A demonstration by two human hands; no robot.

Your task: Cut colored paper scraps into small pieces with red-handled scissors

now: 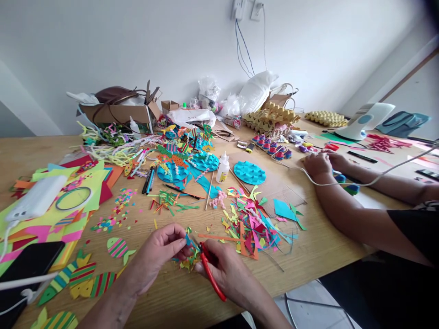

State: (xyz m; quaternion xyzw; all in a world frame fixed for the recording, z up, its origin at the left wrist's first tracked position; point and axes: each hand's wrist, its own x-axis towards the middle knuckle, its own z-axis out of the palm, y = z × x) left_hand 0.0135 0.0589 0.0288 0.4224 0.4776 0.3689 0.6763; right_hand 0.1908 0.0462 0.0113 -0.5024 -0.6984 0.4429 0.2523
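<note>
My left hand (159, 251) pinches a small piece of blue paper (188, 239) between thumb and fingers. Wrapped in my right hand (228, 269) are red-handled scissors (212, 279), their blades pointing at the blue paper; whether they touch it I cannot tell. Tiny yellow and green paper clippings (188, 265) lie on the wooden table just below both hands. To the left of my left hand rests a pink-and-green striped paper fish (118, 247), with several more striped paper fish (82, 275) nearer the table's left front.
Colourful paper scraps (254, 224) spread to the right of centre. A glue bottle (223, 169) stands beside blue egg-carton discs (249, 172). Coloured sheets and a white power bank (37, 198) lie at left. Another person's arms (343, 196) rest on the right side, crossed by a white cable.
</note>
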